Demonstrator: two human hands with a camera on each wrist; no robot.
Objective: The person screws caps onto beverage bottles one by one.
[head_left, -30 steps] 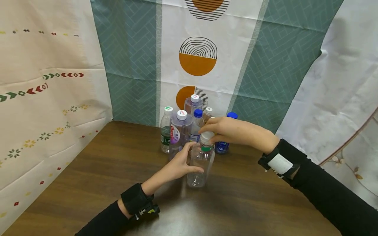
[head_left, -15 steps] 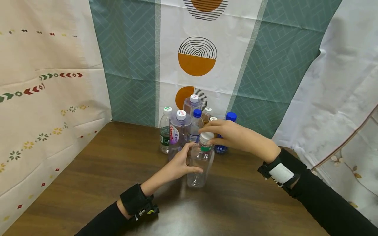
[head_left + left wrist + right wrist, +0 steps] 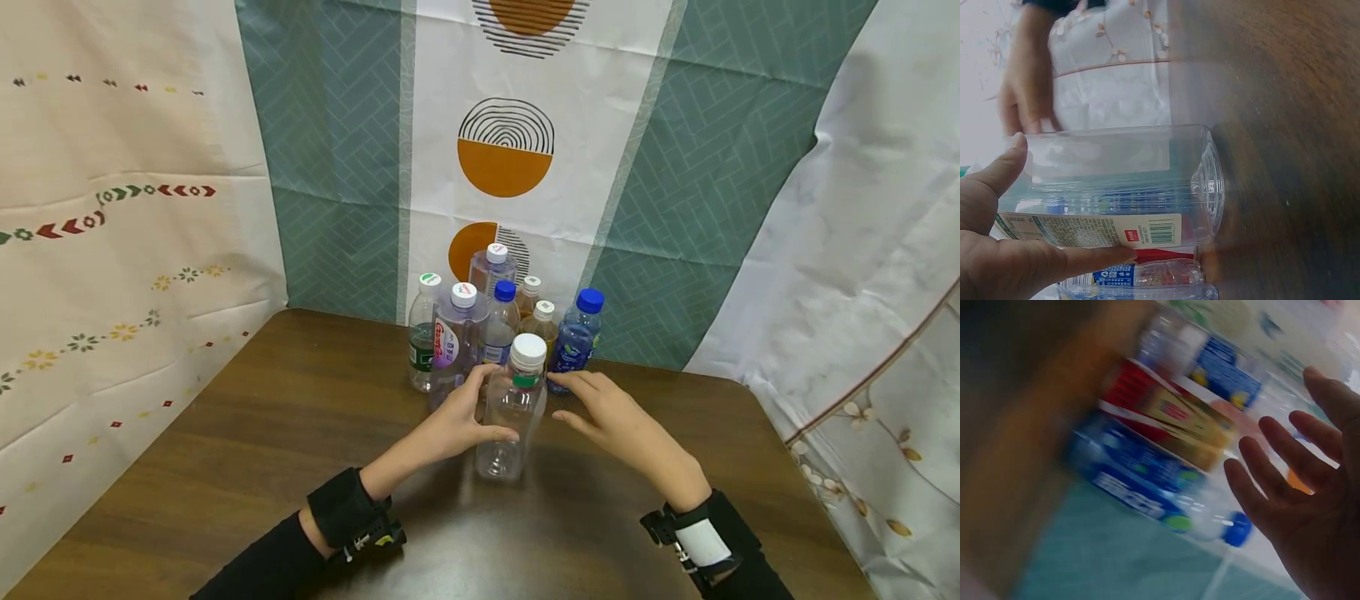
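A large clear plastic bottle [image 3: 512, 417] with a white cap [image 3: 528, 351] stands upright at the front of the bottle group. My left hand [image 3: 448, 425] grips its side, thumb in front and fingers behind; the left wrist view shows the bottle's printed label [image 3: 1104, 231] between thumb and fingers. To the bottle's right, my right hand [image 3: 618, 417] hangs apart from it, holding nothing. The right wrist view has the fingers of that right hand [image 3: 1310, 469] spread, facing a blue-labelled bottle with a blue cap [image 3: 1237, 529] and a red-and-gold label [image 3: 1169, 412], both blurred.
Behind the gripped bottle stand a purple-tinted bottle [image 3: 457, 342], a green-labelled bottle [image 3: 422, 342], a small blue-capped bottle [image 3: 501, 321] and a blue-labelled bottle [image 3: 576, 337]. Patterned cloth [image 3: 322, 167] hangs along the back of the wooden table [image 3: 285, 417].
My right hand has left the white cap and come down to the right of the bottle. My left hand keeps its grip, and the bottle stays in place.
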